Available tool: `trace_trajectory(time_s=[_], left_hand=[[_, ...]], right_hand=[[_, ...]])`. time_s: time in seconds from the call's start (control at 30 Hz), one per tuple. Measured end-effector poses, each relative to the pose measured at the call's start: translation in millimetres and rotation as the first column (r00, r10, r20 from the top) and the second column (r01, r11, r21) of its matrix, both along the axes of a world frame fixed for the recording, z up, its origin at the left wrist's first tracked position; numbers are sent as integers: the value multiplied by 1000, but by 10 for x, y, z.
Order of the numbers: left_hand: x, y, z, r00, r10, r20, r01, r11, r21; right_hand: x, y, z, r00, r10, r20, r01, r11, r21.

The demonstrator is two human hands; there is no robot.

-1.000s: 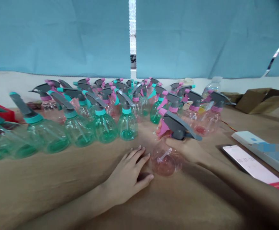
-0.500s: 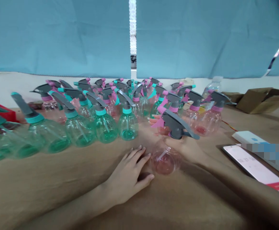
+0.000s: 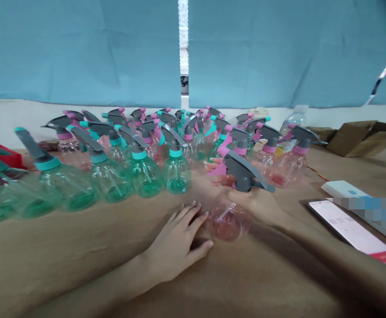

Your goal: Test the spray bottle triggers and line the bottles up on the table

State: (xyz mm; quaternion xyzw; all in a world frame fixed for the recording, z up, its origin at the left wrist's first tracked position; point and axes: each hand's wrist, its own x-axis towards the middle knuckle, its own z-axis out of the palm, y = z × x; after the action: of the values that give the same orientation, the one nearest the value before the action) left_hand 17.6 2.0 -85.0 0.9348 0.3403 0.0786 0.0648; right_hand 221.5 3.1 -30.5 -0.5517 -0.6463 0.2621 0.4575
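A pink spray bottle with a grey and pink trigger head stands upright on the table in front of me. My right hand is round its neck, the thumb in front and the fingertips showing behind the trigger. The head hides part of this hand. Just left of the bottle's base, my left hand lies palm down on the table, fingers spread and holding nothing. A green spray bottle stands upright beyond my left fingertips, the closest of a row reaching to the left.
Several more pink and green spray bottles crowd the back of the table. To the right lie a phone showing a timer and a white and blue box. An open cardboard box is behind them. A red container sits far left.
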Motion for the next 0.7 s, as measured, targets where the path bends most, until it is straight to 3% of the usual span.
trace_trajectory(time_s=[0.7], left_hand=[[-10,-1,-9,999,2,39,-2,1000,-8]], right_hand=[[-1,-8,-18,996,36,-86,-37,999,-15]])
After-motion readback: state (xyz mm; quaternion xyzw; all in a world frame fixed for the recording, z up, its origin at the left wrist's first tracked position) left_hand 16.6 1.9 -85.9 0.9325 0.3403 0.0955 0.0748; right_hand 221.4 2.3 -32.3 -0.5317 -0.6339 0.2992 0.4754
